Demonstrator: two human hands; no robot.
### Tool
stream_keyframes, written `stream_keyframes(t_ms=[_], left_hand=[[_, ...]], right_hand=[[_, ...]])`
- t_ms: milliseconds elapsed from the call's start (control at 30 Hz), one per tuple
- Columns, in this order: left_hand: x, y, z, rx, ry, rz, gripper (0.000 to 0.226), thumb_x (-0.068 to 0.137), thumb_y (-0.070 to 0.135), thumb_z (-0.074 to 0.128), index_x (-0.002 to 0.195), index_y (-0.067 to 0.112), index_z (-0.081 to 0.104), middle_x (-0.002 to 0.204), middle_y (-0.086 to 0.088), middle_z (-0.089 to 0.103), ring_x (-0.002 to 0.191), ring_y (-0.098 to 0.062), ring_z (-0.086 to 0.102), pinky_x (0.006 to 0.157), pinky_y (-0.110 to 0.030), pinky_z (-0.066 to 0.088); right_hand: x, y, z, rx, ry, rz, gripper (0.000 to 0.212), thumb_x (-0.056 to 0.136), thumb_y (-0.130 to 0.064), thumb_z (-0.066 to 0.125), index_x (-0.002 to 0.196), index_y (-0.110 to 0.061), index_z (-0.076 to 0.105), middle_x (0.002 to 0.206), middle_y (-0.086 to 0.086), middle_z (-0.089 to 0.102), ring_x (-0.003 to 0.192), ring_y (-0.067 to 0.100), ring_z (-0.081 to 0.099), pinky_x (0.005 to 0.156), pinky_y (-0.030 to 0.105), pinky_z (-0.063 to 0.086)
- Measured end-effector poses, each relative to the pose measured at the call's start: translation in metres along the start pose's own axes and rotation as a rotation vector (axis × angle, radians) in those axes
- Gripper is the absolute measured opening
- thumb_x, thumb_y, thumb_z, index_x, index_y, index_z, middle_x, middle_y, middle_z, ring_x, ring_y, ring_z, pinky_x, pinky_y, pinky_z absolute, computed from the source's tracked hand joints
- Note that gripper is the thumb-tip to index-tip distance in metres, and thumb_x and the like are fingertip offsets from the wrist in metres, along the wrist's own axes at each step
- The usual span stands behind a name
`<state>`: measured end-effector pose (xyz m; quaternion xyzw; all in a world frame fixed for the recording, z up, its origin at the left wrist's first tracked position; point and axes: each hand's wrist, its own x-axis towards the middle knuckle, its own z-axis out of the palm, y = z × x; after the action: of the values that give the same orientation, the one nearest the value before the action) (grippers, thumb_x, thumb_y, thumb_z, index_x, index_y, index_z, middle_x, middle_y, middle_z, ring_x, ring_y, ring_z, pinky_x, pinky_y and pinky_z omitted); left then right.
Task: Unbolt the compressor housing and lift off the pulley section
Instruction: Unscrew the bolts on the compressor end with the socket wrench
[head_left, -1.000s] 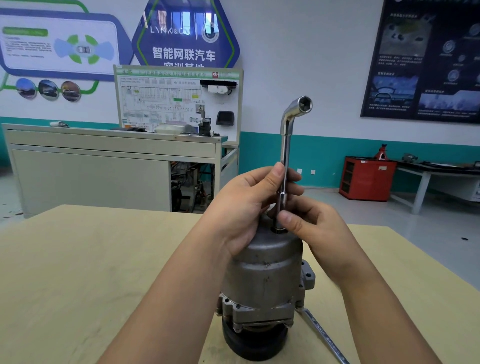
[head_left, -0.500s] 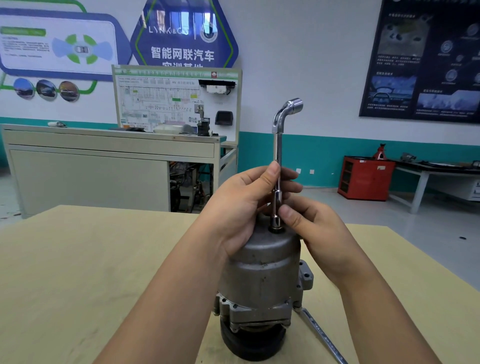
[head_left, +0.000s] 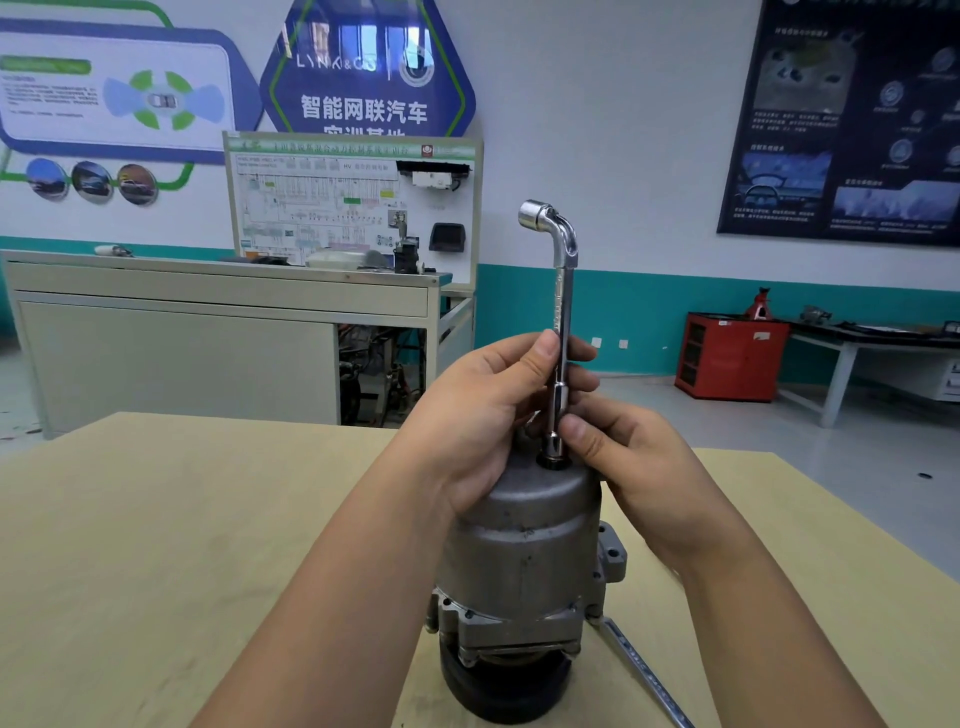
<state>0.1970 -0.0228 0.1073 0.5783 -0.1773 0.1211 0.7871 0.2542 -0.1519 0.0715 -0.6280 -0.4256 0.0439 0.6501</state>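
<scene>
While the compressor (head_left: 514, 618) stands on end near the front of the table (head_left: 156, 545), with the black pulley (head_left: 501, 686) at the bottom and the grey housing (head_left: 524, 519) above it, an L-wrench (head_left: 563, 291) rises upright from its top. The wrench's lower socket sits in a dark recess at the crown and its bent upper socket points left. The left hand (head_left: 483, 415) grips the wrench shaft, thumb on the near side and fingers curled round behind, its heel against the housing's shoulder. The right hand (head_left: 639, 467) pinches the wrench lower down, just above the recess, thumb in front and fingers curled behind. A flat steel bar (head_left: 647, 675) lies on the table just beside the compressor's right flange, running toward the near edge. Beyond the table stand a grey bench (head_left: 182, 353) and, further right, a red cabinet (head_left: 727, 358)
</scene>
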Motion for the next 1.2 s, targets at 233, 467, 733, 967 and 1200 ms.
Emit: stream_keyframes(t_ms=[233,467,733,967,1200], left_hand=[[-0.0013,0.0001,0.0019,-0.009,-0.024,-0.001,0.019,0.074,0.028,0.058,0.073,0.014,0.072,0.067,-0.002,0.068,0.061,-0.011,0.064,0.06,-0.021,0.054],[-0.0013,-0.001,0.0016,0.007,-0.021,0.003,0.018,0.074,0.028,0.056,0.075,0.013,0.067,0.065,0.0,0.066,0.062,-0.01,0.061,0.062,-0.019,0.053],[-0.0005,0.0003,0.0013,0.015,-0.029,-0.002,0.025,0.076,0.031,0.054,0.084,0.013,0.069,0.067,0.001,0.068,0.062,-0.009,0.062,0.062,-0.02,0.053],[-0.001,-0.0002,-0.0005,-0.019,-0.02,-0.003,0.018,0.074,0.026,0.058,0.078,0.011,0.068,0.066,-0.002,0.067,0.062,-0.011,0.064,0.062,-0.02,0.055],[-0.0014,0.0015,0.0012,0.021,-0.008,-0.002,0.023,0.088,0.025,0.049,0.088,0.012,0.068,0.068,0.0,0.068,0.063,-0.009,0.062,0.063,-0.02,0.053]], right_hand=[[0.002,0.003,-0.0014,-0.004,0.017,0.021,0.018,0.072,-0.03,0.07,0.089,-0.029,0.073,0.097,0.001,0.072,0.097,0.015,0.066,0.086,0.027,0.052],[-0.0002,-0.0008,0.0002,0.033,-0.01,0.003,0.025,0.069,-0.04,0.067,0.091,-0.031,0.075,0.102,0.004,0.071,0.101,0.014,0.065,0.085,0.022,0.051],[0.0007,0.0018,-0.0017,-0.002,-0.009,0.01,0.022,0.077,-0.027,0.058,0.094,-0.024,0.072,0.103,0.0,0.072,0.104,0.014,0.064,0.09,0.024,0.05],[0.0004,0.0001,0.0009,0.01,-0.004,0.023,0.025,0.067,-0.042,0.07,0.09,-0.033,0.073,0.1,-0.002,0.072,0.099,0.011,0.065,0.084,0.02,0.052],[0.0012,0.0028,-0.0004,0.002,-0.018,-0.006,0.021,0.078,-0.027,0.058,0.093,-0.025,0.072,0.101,0.0,0.072,0.101,0.014,0.065,0.086,0.021,0.051]])
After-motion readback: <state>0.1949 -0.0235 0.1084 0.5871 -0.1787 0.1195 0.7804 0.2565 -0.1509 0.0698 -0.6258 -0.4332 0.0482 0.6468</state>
